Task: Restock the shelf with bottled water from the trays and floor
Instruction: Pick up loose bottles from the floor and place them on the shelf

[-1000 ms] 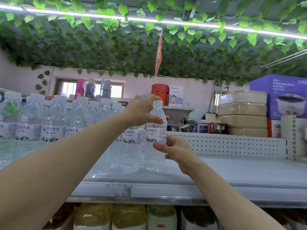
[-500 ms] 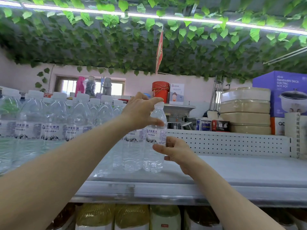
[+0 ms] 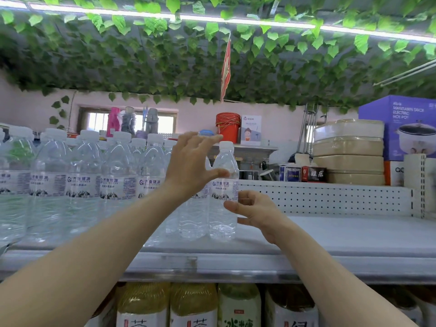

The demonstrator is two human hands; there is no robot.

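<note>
Now: bottle (image 3: pixel 223 190) upright on shelf (image 3: pixel 330 234), right end of the bottle row (image 3: pixel 94 182). Left hand (image 3: pixel 191 166) at its 10 o'clock, fingers spread wide, thumb tip touching its shoulder. Right hand (image 3: pixel 254 211) at 4 o'clock, loosely curled against the label; grip unclear.

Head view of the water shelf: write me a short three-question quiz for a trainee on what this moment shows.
1. True or false: the rightmost water bottle stands upright on the shelf.
2. Where is the left hand? A: at the upper part of that bottle. B: down on the lower shelf. C: on the purple box.
3. Fill in: the other water bottles stand in rows to the ___ of it.

Key: 1 true; 2 A; 3 left.
</note>
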